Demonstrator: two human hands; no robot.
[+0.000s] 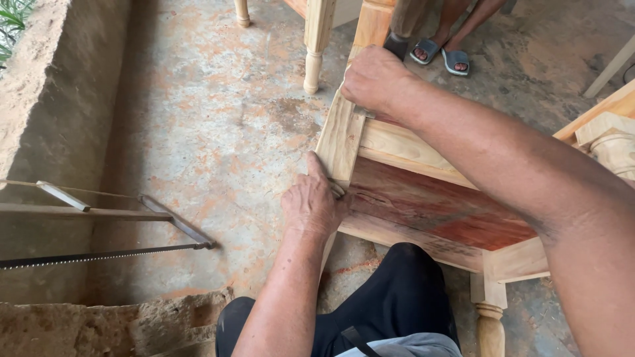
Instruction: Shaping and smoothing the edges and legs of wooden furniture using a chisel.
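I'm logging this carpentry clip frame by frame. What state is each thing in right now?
Left hand: pressed on the frame's corner joint.
Right hand: gripping the frame's upright.
Wooden frame: unfinished, lying tilted on the floor.
Reddish panel: set inside the frame.
Frame saw: idle, resting by the wall.

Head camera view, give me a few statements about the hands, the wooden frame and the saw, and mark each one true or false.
1. The left hand presses on the pale wooden rail of the furniture frame. True.
2. The right hand rests higher up the same rail. True.
3. The frame saw is held in the right hand. False: it lies to the left by the earthen wall, untouched.
4. The reddish panel sits inside the frame. True.
5. The nearby person's feet are bare. False: they wear slippers.
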